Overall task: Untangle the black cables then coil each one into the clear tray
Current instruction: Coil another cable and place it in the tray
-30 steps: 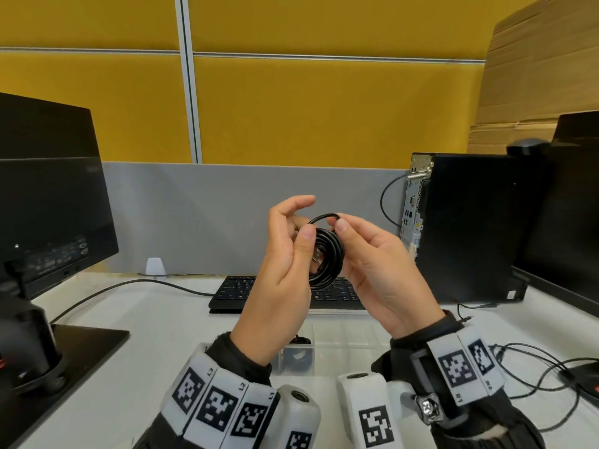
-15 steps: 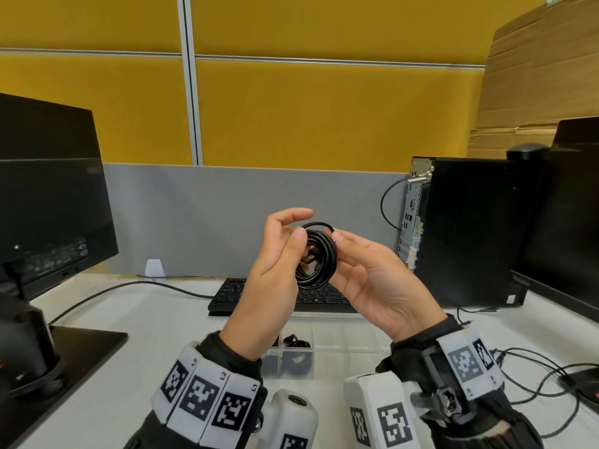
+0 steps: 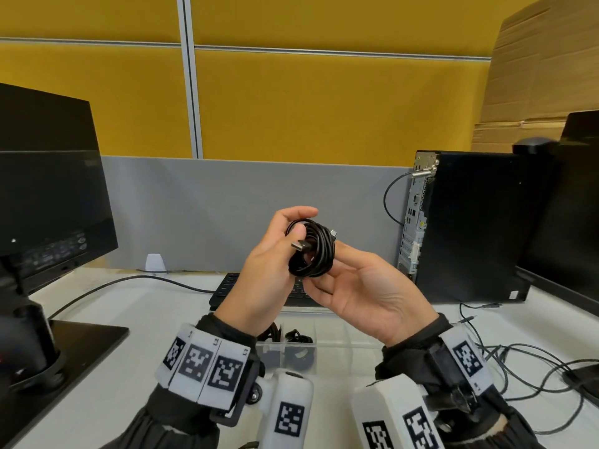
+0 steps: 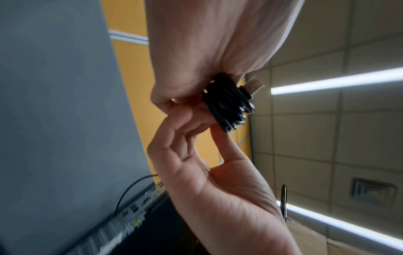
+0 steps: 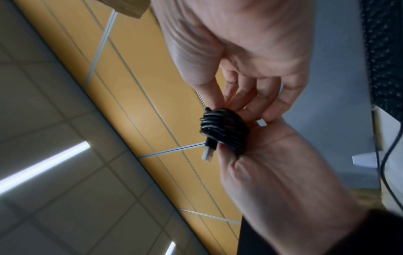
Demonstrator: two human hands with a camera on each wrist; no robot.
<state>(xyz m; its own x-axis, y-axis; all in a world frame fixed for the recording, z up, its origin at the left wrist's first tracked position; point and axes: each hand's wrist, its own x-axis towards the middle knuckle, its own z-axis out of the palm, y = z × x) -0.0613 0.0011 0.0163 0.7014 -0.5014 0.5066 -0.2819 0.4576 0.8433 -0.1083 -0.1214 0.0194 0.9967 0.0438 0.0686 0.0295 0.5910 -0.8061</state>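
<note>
I have the tightly wound coil of black cable (image 3: 311, 251) up in the air between both hands, above the clear plastic compartment tray (image 3: 337, 335) on the white desk (image 3: 136, 306). My left hand (image 3: 265, 277) grips the coil's left side, fingers curled over the top and thumb pressed by the silver USB plug (image 3: 299, 245), which pokes out toward me. My right hand (image 3: 366, 296) is palm up, fingertips pinching the coil's lower right edge. Two smaller black cable bundles (image 3: 291, 337) already sit in the tray's left compartments, behind my wrists. A black keyboard (image 3: 227, 286) lies just beyond the tray.
</note>
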